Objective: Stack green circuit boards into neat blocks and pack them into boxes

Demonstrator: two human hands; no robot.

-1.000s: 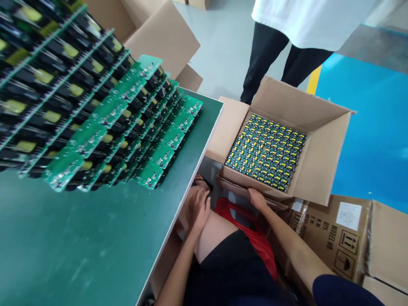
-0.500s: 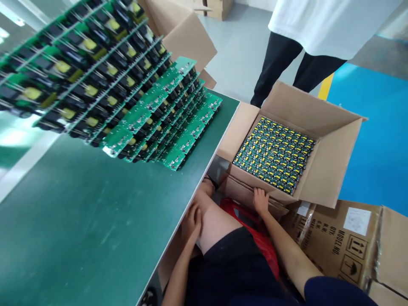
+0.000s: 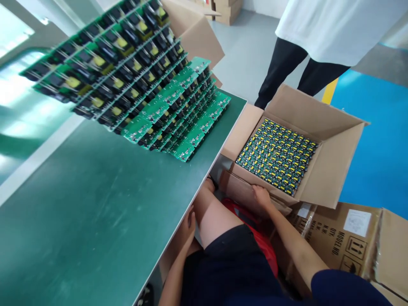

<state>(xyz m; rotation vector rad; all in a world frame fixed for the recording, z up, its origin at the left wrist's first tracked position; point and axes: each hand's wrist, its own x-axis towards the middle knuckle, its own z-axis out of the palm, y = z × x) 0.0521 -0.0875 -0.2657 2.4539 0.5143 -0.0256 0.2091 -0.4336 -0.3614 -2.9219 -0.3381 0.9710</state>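
Note:
My right hand is at the near side of an open cardboard box, its fingers curled over a folded-down cardboard flap. Inside the box lie rows of small circuit boards with yellow parts facing up. My left hand hangs low beside my knee, just under the edge of the green table. Its fingers are loosely apart and hold nothing; the table edge hides part of it. On the table, leaning stacks of green circuit board panels stand at the far end.
A sealed carton with printed marks is to the right of my arm. Something red shows under my right forearm. Beyond the box stands another person in a white top. Another open carton is behind the table.
The view has shifted slightly, so the panels and box appear farther right. My right hand's fingers have turned leftward along the flap. My left hand has slid slightly back along the table edge.

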